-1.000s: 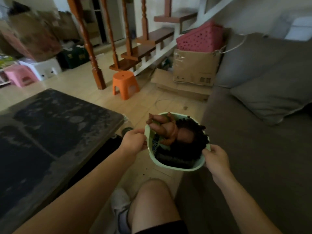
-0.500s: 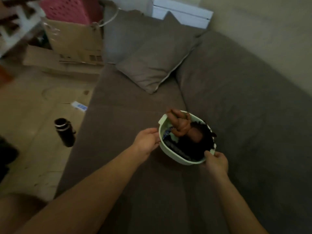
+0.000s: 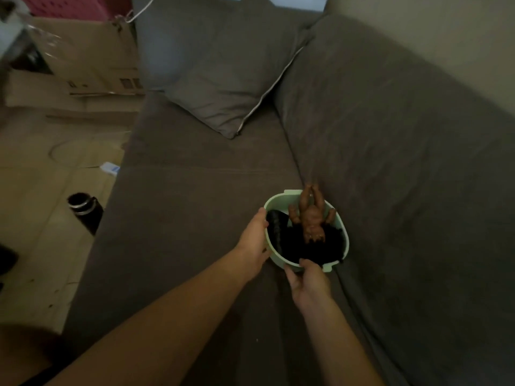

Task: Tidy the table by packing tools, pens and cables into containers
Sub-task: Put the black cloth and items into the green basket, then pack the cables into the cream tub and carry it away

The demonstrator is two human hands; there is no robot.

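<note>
Container: a pale green basin [image 3: 345, 235] over the seat of the grey sofa [image 3: 195, 204], close to the backrest. I cannot tell whether its base rests on the fabric or is just above it.
Contents: a brown doll [image 3: 309, 218] lies face up on top, head toward 6 o'clock, legs sticking out over the rim at 12 o'clock. Under it is a dark mass [image 3: 289, 246]. The light is too dim for me to say if this is hair, cable or cloth.
Left hand [image 3: 253, 240]: grasps the basin at its 9 o'clock side, thumb at the rim, palm against the outer wall. The fingers are hidden behind the hand.
Right hand [image 3: 309, 282]: grasps the rim at 6 o'clock, thumb on top. The fingers beneath are out of sight.
Cushion [image 3: 217, 87]: grey, leaning in the sofa corner at 11 o'clock from the basin, well apart.
Floor, 9 o'clock: a black flask [image 3: 85, 211] stands just beside the sofa edge, and a small white and blue item [image 3: 110, 169] lies beyond it, too blurred to identify.
Far end, 10 to 11 o'clock: a cardboard box [image 3: 92, 59] with a pink basket [image 3: 75, 5] above it, cut off by the top edge.
</note>
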